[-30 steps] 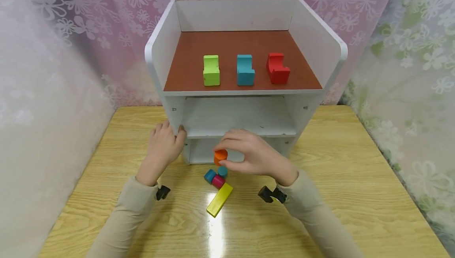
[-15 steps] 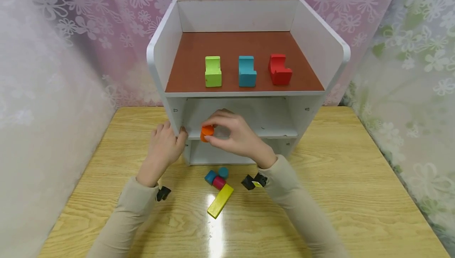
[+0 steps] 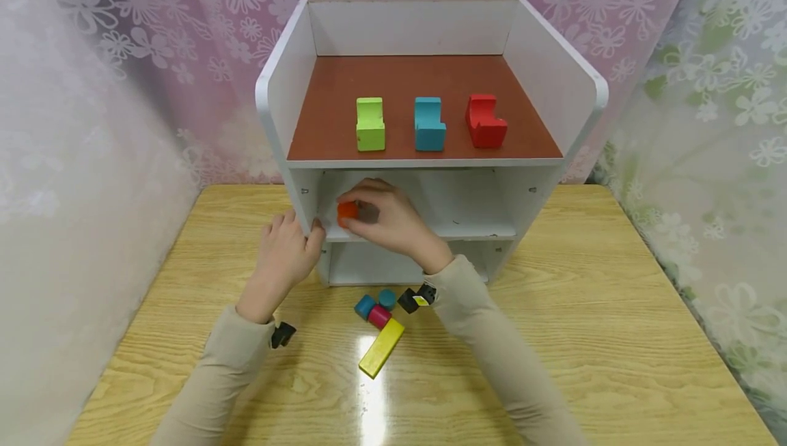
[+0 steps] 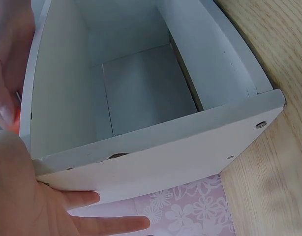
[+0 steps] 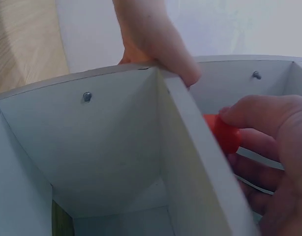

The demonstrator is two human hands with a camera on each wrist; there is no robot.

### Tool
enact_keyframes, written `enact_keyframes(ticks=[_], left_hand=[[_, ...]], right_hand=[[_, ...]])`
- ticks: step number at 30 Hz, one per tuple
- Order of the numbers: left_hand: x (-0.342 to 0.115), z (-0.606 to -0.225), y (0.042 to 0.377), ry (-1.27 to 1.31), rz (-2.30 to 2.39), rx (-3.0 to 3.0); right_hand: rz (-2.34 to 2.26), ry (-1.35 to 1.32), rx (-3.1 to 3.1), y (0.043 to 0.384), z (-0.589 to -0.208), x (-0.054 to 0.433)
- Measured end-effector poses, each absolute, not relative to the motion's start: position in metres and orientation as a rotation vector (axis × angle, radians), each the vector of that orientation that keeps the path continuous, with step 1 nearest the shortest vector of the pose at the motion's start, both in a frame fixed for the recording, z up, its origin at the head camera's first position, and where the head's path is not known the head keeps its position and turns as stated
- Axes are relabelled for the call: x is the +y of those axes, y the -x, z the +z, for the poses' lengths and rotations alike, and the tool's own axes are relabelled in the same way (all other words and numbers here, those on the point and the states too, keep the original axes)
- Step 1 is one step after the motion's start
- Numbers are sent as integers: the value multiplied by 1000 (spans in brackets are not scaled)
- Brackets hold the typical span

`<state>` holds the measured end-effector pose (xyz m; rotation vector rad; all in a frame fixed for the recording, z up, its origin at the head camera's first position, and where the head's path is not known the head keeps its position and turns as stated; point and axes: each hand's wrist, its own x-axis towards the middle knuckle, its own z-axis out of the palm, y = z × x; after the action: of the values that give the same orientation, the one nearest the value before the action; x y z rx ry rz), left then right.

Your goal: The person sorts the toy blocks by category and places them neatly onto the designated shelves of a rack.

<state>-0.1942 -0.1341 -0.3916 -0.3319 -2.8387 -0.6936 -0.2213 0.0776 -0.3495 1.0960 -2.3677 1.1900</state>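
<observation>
My right hand [image 3: 393,222] pinches an orange cylindrical block [image 3: 347,214] between thumb and fingers, inside the left part of the middle compartment of a white shelf unit [image 3: 412,28]. In the right wrist view the orange block [image 5: 224,133] is partly hidden behind the middle shelf board [image 5: 202,147]; whether it touches the board cannot be told. My left hand [image 3: 284,255] grips the unit's left side panel. The left wrist view shows the left hand's fingers [image 4: 111,225] along the panel's outer face, with the thumb at the front edge.
On the brown top stand a green [image 3: 371,133], a blue [image 3: 430,134] and a red [image 3: 488,132] notched block. Before the unit on the wooden table [image 3: 615,337] lie a yellow bar [image 3: 381,348], a crimson block [image 3: 379,316], a blue block [image 3: 365,306] and a teal cylinder [image 3: 387,298].
My right hand has carried the orange block up and leftward, from in front of the bottom compartment into the middle one. The left hand has stayed on the side panel.
</observation>
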Motion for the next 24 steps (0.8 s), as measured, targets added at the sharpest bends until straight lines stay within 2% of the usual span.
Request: enact_keyframes(ticks=[24], left_hand=[[-135,-393,194,339,-735,-2813]], right_hand=[[1212,-1066,-2384,221,-349,77]])
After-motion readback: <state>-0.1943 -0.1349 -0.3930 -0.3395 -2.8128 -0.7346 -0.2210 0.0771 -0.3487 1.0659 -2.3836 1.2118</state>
